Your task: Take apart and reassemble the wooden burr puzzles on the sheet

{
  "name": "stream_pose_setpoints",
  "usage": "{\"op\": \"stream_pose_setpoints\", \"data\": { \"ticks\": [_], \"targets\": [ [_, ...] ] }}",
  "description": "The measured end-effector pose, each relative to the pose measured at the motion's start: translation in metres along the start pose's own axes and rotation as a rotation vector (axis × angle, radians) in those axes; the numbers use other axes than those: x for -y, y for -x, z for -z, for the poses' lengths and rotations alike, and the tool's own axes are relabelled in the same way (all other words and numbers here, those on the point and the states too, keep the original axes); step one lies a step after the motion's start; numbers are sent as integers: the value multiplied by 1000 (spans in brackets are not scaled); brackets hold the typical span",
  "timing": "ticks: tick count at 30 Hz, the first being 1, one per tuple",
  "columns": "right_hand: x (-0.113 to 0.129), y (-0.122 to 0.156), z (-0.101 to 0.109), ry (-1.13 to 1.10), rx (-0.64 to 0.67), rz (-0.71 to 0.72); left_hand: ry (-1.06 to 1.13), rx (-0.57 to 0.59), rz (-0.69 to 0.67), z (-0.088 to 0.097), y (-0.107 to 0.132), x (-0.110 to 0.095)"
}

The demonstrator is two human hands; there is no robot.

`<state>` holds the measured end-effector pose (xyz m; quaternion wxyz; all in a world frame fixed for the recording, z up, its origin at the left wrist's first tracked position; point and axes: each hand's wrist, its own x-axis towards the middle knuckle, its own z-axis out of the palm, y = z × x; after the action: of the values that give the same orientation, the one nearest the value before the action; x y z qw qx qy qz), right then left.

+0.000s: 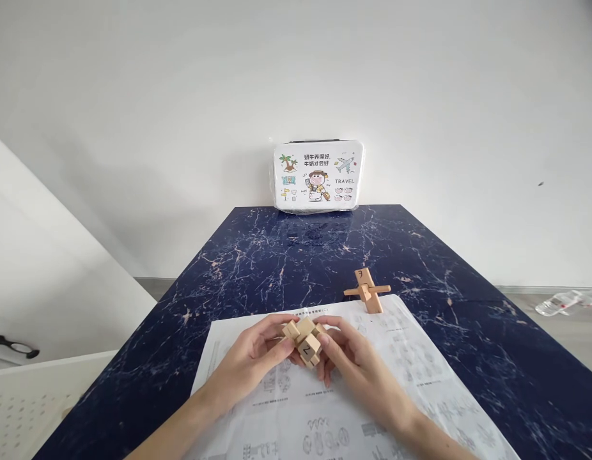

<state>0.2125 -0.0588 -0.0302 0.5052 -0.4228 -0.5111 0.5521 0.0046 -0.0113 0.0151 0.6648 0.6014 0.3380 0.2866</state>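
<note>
Between my hands is a pale wooden interlocking puzzle (306, 345), made of several blocks, with a "2" written on the face toward me. My left hand (264, 348) grips its left side, thumb in front and fingers behind. On the other side, my right hand (346, 348) pinches it with the thumb near the "2" and fingers curled behind. Both hands are just over a printed instruction sheet (296, 415) with drawings of puzzle parts. A second wooden puzzle (367, 291), cross-shaped and marked with a number, lies beyond my right hand at the sheet's top edge.
The sheet lies on a dark blue marbled table (296, 255). A white case (318, 176) with cartoon prints stands at the table's far edge against the wall. Plastic bottles (564, 301) lie on the floor at right. A white perforated basket (22, 409) sits at lower left.
</note>
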Motion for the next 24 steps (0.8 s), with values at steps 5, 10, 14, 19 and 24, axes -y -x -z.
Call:
{"op": "stream_pose_setpoints", "data": {
  "ticks": [5,10,14,19,24],
  "targets": [
    [7,0,2,12,40,-34,-16,-4,-6,1,2,-1],
    [7,0,1,12,29,-41,-15,26,-14,1,2,-2],
    [2,-2,2,-17,-21,-37,-15,36,-18,0,2,-2],
    [0,-1,1,-50,-18,-15,5,44,-24,2,2,-1],
    [-1,0,1,-45,-55,-45,34,45,-11,1,1,0]
  ]
}}
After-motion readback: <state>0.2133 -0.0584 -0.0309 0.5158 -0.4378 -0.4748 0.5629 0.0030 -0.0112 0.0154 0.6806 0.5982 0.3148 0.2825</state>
